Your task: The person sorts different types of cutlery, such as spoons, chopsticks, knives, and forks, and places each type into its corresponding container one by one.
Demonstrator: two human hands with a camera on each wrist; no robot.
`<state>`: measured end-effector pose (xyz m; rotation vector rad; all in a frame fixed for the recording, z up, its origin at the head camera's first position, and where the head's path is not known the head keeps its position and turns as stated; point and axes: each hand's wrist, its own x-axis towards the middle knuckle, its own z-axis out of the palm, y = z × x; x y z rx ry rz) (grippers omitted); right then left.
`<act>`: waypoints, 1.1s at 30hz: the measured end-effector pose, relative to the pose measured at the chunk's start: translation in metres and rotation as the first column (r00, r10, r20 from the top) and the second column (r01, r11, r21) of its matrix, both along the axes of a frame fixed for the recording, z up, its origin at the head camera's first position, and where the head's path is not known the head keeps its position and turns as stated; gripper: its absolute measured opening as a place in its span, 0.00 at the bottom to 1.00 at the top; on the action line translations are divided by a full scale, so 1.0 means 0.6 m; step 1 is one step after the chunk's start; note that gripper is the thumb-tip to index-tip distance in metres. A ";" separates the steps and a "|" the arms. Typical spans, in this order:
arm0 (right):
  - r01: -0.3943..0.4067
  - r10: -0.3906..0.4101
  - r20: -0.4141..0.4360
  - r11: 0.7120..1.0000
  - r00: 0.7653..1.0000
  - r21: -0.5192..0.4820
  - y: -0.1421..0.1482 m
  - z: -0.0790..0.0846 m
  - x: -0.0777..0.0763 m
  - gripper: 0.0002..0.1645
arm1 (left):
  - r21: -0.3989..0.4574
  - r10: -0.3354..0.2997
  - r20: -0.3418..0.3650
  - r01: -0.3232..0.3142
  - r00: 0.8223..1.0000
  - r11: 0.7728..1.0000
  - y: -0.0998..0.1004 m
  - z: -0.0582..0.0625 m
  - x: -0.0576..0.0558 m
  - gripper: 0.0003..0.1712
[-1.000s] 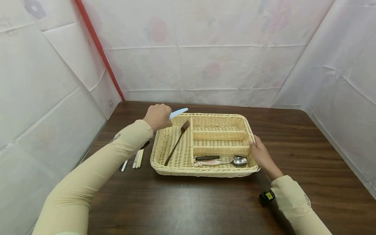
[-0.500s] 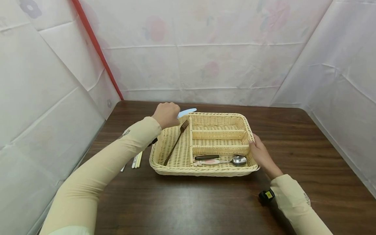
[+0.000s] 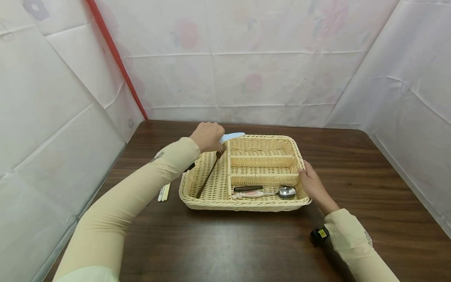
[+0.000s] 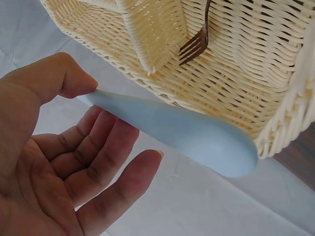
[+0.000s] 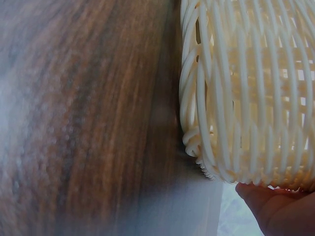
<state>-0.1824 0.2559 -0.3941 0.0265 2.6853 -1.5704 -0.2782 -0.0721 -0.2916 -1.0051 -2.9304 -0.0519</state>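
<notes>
My left hand (image 3: 207, 137) pinches the thin end of a light blue utensil (image 4: 192, 135) with a smooth, broad, rounded free end; its exact kind cannot be told. In the head view it hovers over the far left part of a cream wicker basket (image 3: 246, 205), pointing right. A dark fork (image 3: 210, 176) lies in the basket's long left compartment, tines away from me. My right hand (image 3: 312, 185) grips the basket's right rim. In the near right compartment lie a metal spoon (image 3: 286, 192) with a pale, pink-marked handle and a black-handled item (image 3: 248, 188).
Several thin white and yellow sticks (image 3: 164, 192) lie left of the basket, partly hidden by the left arm. The dark wooden table (image 3: 225, 243) extends in front and to the right. Pale patterned sheets (image 3: 267, 62) hang around its back and sides.
My left hand has moved right with the light blue utensil, from the basket's left corner toward its long divider. The right hand and basket stay almost still.
</notes>
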 end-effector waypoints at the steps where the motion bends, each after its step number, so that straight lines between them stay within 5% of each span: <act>1: 0.001 -0.001 0.000 1.000 1.000 0.002 0.000 0.000 0.000 0.30 | -0.003 -0.001 0.001 0.001 1.000 1.000 0.003 0.000 -0.001 0.22; 23: -0.020 0.020 -0.002 0.999 1.000 0.027 0.006 -0.002 0.003 0.30 | -0.089 -0.062 0.046 0.066 0.997 0.994 0.058 -0.003 -0.019 0.07; 33: -0.017 0.017 0.001 1.000 1.000 0.019 0.008 -0.001 0.004 0.30 | -0.140 -0.082 0.058 0.089 0.995 0.986 0.095 -0.012 -0.027 0.10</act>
